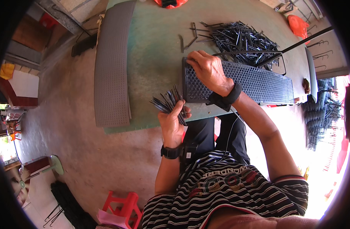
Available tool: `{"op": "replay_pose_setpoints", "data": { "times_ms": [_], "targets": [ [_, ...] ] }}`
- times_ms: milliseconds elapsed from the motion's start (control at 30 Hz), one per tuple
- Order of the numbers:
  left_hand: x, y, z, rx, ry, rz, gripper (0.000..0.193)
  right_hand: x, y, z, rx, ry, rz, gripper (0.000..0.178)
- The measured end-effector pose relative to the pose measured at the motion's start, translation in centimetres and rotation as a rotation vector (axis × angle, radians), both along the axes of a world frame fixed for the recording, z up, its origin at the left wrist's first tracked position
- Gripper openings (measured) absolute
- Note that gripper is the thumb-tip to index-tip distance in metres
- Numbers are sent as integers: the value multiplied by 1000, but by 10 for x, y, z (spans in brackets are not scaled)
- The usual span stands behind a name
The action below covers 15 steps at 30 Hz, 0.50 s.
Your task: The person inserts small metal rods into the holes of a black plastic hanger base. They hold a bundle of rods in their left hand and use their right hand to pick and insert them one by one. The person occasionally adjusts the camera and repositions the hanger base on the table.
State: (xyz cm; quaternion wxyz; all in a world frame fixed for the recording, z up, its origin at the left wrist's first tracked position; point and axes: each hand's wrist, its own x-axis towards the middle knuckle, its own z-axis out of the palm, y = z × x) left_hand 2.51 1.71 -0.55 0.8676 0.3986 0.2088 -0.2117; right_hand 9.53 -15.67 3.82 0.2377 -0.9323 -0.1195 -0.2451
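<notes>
My left hand (pixel 172 123) is closed round a fanned bundle of thin black strips (pixel 166 100), just off the near left corner of a black perforated panel (pixel 251 82). The panel is long, with a raised edge and a bent black wire frame (pixel 284 61) at its far side. Over the panel's far left corner, my right hand (pixel 210 70) has its fingers pinched down at the edge. What those fingers grip is hidden. Behind the panel lies a large heap of loose black strips (pixel 243 40), with several stray ones (pixel 194 34) left of it.
A stack of grey perforated sheets (pixel 112 68) lies along the left side of the green table (pixel 154 49). Orange-red bags (pixel 298 27) show at the far edge. A red stool (pixel 123 206) and a fan (pixel 22 184) stand on the floor at lower left.
</notes>
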Motion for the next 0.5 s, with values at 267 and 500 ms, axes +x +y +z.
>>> {"op": "replay_pose_setpoints", "data": {
  "times_ms": [267,500],
  "targets": [
    [-5,-2,5,-16,-12,-15,16,-18,8,16,269,323,-58,11],
    [-8,-11,6,-1,-35,-50,19,-40,0,17,995,731,-12,14]
  ]
}}
